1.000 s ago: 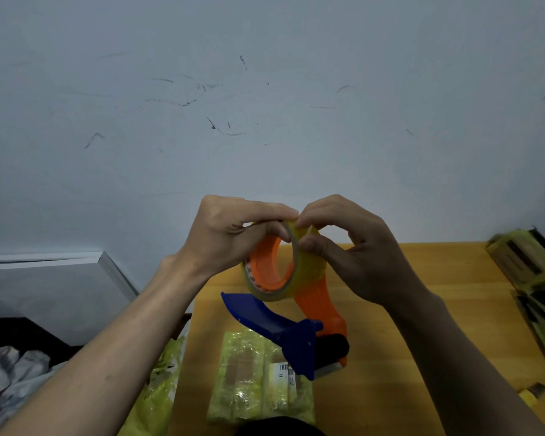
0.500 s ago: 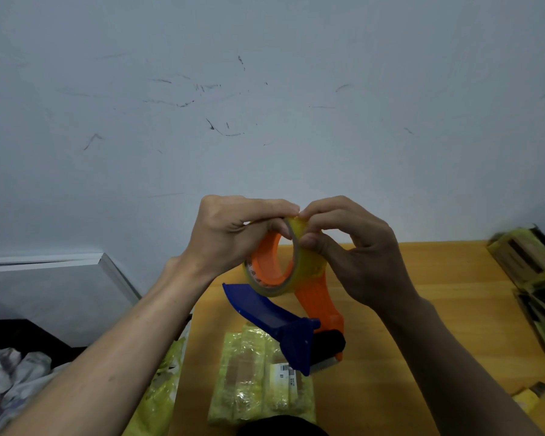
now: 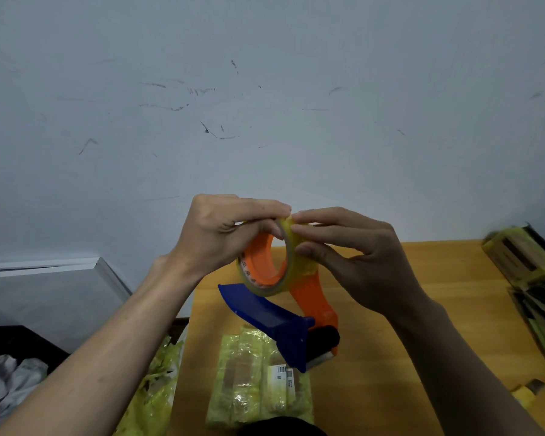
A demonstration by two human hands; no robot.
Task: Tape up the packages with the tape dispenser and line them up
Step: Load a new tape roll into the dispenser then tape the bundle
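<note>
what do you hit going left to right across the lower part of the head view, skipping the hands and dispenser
white cloth → crumpled yellow-green plastic → taped yellow-green package on the wooden table → small yellow scrap → stack of packages at the right edge
</note>
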